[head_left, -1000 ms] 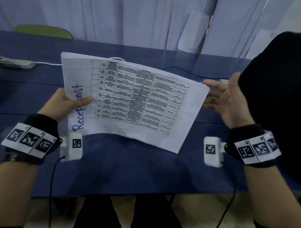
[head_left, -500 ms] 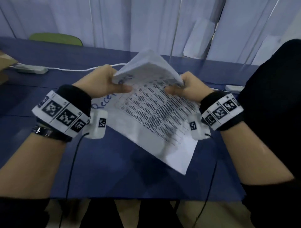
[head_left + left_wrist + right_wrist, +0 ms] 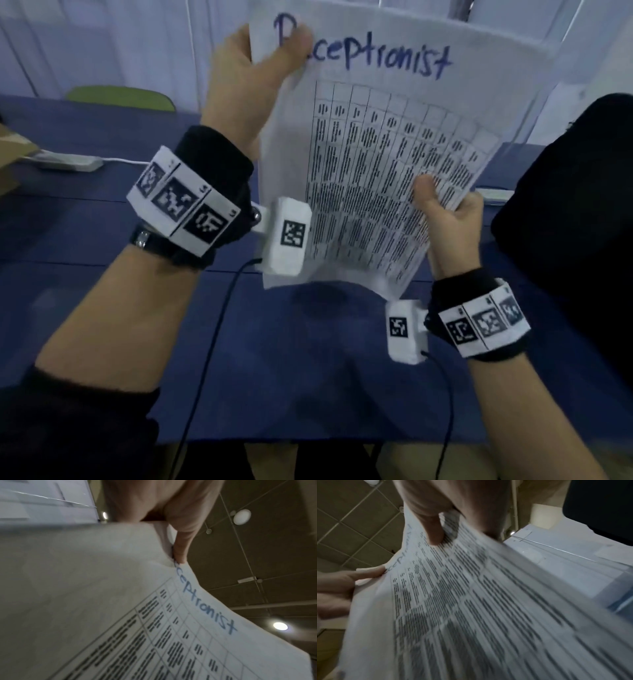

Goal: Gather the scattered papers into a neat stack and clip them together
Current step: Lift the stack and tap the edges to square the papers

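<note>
Head view is showing the left hand (image 3: pixel 246 85) pinching the papers (image 3: pixel 376 164) at their top corner and the right hand (image 3: pixel 448 222) pinching their lower side edge, light floppy sheets probably needing edge support.

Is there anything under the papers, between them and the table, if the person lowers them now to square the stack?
Nothing visible. The left hand and right hand hold the papers upright above the table; the blue surface below them shows only their shadow and the wrist cables. No clip is in view.
</note>
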`<state>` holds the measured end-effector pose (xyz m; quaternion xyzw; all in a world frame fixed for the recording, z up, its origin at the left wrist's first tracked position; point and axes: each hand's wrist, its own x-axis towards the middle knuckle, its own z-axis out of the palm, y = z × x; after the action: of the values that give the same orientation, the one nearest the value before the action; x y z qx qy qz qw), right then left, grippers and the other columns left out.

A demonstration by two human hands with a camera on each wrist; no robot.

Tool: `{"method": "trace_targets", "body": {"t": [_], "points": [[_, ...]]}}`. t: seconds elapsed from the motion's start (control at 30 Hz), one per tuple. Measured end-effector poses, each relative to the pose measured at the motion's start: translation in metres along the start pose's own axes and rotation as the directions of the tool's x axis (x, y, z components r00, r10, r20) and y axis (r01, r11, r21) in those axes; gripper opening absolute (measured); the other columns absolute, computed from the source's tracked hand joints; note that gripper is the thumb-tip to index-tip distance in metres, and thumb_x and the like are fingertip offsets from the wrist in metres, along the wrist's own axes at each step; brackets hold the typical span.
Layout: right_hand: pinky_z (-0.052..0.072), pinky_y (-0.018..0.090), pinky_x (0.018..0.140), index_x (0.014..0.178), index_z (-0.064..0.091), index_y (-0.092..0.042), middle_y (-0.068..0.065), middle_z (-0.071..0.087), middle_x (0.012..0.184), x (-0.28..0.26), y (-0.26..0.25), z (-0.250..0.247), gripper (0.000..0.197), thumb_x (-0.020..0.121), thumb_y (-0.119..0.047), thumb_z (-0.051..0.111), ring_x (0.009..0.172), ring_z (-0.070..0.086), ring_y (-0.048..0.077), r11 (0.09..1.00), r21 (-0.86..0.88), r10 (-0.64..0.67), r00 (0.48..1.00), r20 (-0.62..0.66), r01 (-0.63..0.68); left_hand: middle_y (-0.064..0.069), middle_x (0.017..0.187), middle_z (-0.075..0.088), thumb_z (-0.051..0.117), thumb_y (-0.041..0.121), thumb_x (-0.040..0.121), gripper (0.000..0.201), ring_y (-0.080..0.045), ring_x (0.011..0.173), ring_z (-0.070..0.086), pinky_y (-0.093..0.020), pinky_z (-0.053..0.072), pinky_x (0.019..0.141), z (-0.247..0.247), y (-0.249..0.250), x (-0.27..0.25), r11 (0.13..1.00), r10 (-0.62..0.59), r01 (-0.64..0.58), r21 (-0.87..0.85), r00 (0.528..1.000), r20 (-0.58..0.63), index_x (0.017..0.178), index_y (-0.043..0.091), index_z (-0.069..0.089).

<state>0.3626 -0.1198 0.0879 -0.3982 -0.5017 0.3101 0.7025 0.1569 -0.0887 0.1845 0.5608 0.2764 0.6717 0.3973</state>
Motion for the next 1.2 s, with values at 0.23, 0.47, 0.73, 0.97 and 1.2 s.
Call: {"method": "trace_targets", "body": {"t": [0.23,0.47,0.73,0.97,1.2], "points": [[0.056,0.022,0.077,0.087,0.064,-0.021,-0.015,0.075,0.075,0.000,-0.009,0.000,0.039,0.053,-0.039,0.074,0.080,0.069,0.000,0.995,0.037,0.088,0.994,0.070,-0.091,0.015,0.071,0.075,0.072,0.008,0.076,0.016,-0.002,0.074,0.070,-0.022,0.056,0.073,-0.019,-0.034,-0.019,0.981,-0.147,0.138,0.137,0.987,0.061,0.083,0.021,0.066],[0.039,0.003,0.082,0.101,0.058,-0.011,-0.021,0.058,0.088,0.012,-0.024,0.015,0.022,0.081,-0.014,0.067,0.083,0.058,-0.015,0.993,0.068,0.097,0.995,-0.034,-0.094,0.011,0.064,0.074,0.071,0.009,0.079,0.006,-0.003,0.064,0.070,-0.023,0.057,0.067,-0.012,-0.024,-0.021,0.990,-0.111,0.117,0.083,0.991,-0.077,0.079,0.013,0.067],[0.049,0.033,0.098,0.094,0.064,-0.020,-0.013,0.075,0.083,0.004,-0.031,0.014,0.057,0.043,-0.042,0.079,0.095,0.068,0.006,0.988,0.051,0.141,0.987,0.078,-0.145,0.004,0.094,0.076,0.055,0.052,0.084,0.037,-0.012,0.096,0.070,-0.036,0.054,0.093,-0.022,-0.015,-0.029,0.982,-0.156,0.161,0.103,0.986,-0.049,0.090,0.019,0.070],[0.043,0.046,0.105,0.090,0.066,-0.020,-0.007,0.075,0.091,0.003,-0.028,0.016,0.059,0.043,-0.052,0.080,0.106,0.065,0.017,0.993,0.068,0.093,0.992,0.086,-0.099,-0.013,0.093,0.050,0.046,0.029,0.079,0.026,-0.024,0.079,0.046,-0.029,0.041,0.068,-0.015,0.003,-0.020,0.977,-0.204,0.199,-0.073,0.977,-0.060,0.091,0.011,0.060],[0.040,0.050,0.107,0.101,0.064,-0.009,0.005,0.071,0.105,0.004,-0.027,0.016,0.077,0.043,-0.056,0.081,0.113,0.062,0.024,0.995,0.050,0.081,0.995,0.058,-0.084,-0.017,0.117,0.048,0.028,0.024,0.090,0.052,-0.029,0.102,0.050,-0.037,0.041,0.087,-0.026,0.004,-0.014,0.923,-0.363,0.374,-0.094,0.925,0.115,0.128,0.000,0.055]]}}
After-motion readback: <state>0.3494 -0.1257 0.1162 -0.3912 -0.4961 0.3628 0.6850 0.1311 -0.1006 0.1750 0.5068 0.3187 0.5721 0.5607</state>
